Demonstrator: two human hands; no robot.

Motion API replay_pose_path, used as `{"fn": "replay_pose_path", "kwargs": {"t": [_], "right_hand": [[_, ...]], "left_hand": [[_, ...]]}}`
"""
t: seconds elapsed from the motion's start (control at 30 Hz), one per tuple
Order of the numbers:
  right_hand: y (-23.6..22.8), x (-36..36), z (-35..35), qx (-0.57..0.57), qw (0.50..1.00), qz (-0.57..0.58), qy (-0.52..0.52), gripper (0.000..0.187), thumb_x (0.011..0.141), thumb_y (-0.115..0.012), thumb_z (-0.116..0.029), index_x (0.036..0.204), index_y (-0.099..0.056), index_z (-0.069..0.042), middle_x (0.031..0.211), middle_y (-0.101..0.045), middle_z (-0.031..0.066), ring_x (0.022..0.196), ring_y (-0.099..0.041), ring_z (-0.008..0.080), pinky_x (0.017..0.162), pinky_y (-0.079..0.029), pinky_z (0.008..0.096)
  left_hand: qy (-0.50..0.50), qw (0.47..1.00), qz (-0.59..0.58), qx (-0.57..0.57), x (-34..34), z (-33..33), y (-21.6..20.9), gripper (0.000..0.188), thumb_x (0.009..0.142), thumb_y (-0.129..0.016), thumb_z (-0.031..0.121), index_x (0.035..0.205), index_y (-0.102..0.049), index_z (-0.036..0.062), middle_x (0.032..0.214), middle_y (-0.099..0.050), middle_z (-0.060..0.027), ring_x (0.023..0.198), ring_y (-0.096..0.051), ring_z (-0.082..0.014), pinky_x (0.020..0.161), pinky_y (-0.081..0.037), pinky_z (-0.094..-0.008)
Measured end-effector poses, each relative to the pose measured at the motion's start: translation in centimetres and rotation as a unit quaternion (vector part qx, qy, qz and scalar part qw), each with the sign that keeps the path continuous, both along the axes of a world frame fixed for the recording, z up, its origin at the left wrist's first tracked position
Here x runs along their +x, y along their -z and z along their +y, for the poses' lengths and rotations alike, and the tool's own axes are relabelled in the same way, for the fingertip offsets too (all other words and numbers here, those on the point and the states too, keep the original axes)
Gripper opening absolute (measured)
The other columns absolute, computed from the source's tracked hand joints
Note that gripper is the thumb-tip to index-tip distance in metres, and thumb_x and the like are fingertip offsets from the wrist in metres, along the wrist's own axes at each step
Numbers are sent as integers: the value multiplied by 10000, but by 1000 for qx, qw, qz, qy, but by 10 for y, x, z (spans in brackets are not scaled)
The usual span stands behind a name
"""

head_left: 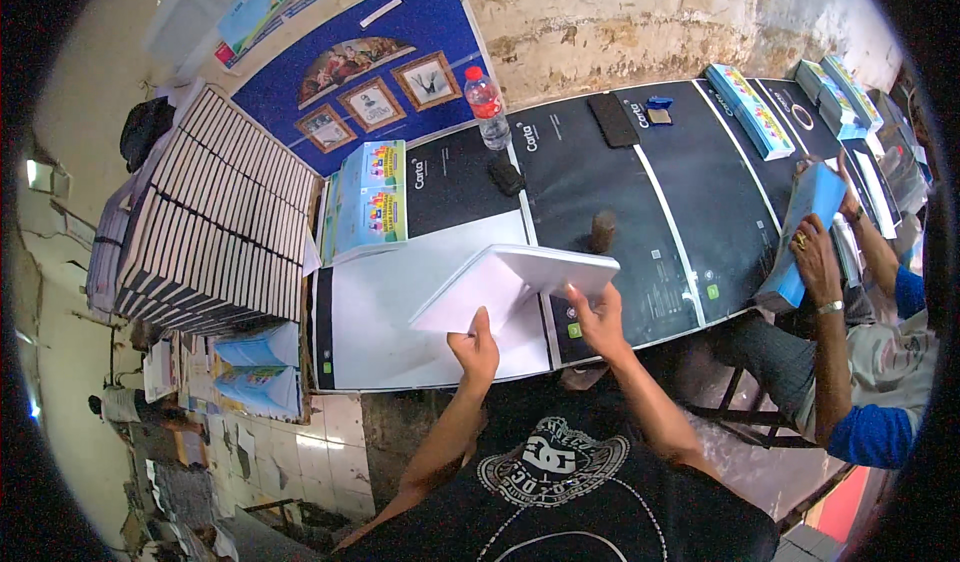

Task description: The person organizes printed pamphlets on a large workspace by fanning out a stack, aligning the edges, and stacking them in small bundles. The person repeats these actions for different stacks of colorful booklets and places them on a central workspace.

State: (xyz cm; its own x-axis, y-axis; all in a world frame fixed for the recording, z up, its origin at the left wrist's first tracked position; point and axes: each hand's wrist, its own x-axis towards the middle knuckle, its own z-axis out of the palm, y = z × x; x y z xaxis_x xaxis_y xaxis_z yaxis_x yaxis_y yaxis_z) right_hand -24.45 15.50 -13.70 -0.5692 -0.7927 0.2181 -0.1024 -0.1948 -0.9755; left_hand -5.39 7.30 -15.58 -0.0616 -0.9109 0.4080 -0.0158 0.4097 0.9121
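Above the near edge of the black table [640, 212], both my hands grip a stack of white paper sheets [478, 284]. The stack is tilted and bent, its sheets parting in the middle. My left hand [474, 350] is closed on its lower left edge, thumb on top. My right hand [598, 324] is closed on the right end, thumb up, fingers partly hidden beneath. A large white sheet [400, 337] lies flat on the table below. Just beyond the stack stands a small brown object [603, 230], its kind unclear.
Tall piled books [215, 207] stand left, beside colourful booklets [368, 197]. Behind are a water bottle [487, 112], a black lump [506, 175], a dark phone-like slab [613, 120] and a blue box [659, 110]. At right, a co-worker's hands hold a blue booklet stack [800, 247].
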Motion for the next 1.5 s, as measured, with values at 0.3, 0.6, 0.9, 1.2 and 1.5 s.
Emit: {"fn": "replay_pose_path", "kwargs": {"t": [0.3, 0.6, 0.9, 1.2, 1.5], "right_hand": [[42, -8, -3, 18, 996, 82, 32, 262, 998, -617, -180, 1149, -610, 34, 1004, -689, 212, 881, -683, 261, 747, -523, 380], [-15, 25, -13, 247, 886, 377, -106, 697, 1001, -529, -290, 1493, -259, 123, 1462, -416, 359, 1289, -498, 488, 1056, -449, 505], [36, 108, -16, 258, 789, 551, -79, 952, 947, -420, -701, 1503, -358, 69, 1603, -283, 258, 1503, -231, 400, 1160, -144, 675], [-6, 66, -33, 176, 964, 79, -181, 785, 1029, -511, -359, 1559, -151, 95, 1639, -162, 285, 1542, -112, 387, 1246, -112, 458], [53, 55, -97, 13, 922, 347, -169, 1071, 922, -293, -771, 1591, -74, 37, 1647, -116, 282, 1530, -116, 442, 1215, -59, 599]], "left_hand": [[-38, 996, -76, 1, -25, 2, 3, 320, 1065, -501, 168, 1141, -586, -130, 1012, -684, -150, 949, -626, -170, 851, -497, -331], [51, 912, -34, 406, -16, 1, 22, 456, 1062, -479, 287, 1257, -565, -116, 1184, -640, -182, 1081, -574, -226, 928, -457, -345], [22, 924, -344, 164, 42, -91, -88, 361, 1053, -504, 277, 1223, -630, -16, 1044, -733, -173, 977, -706, -249, 878, -536, -386], [-43, 872, -465, -144, -57, -142, 69, 536, 1054, -465, 275, 1483, -367, -30, 1585, -290, -272, 1495, -216, -456, 1203, -197, -588], [1, 866, -478, -146, -48, -135, 60, 617, 1029, -511, 329, 1477, -348, -63, 1581, -267, -288, 1486, -202, -485, 1196, -197, -608]]}}
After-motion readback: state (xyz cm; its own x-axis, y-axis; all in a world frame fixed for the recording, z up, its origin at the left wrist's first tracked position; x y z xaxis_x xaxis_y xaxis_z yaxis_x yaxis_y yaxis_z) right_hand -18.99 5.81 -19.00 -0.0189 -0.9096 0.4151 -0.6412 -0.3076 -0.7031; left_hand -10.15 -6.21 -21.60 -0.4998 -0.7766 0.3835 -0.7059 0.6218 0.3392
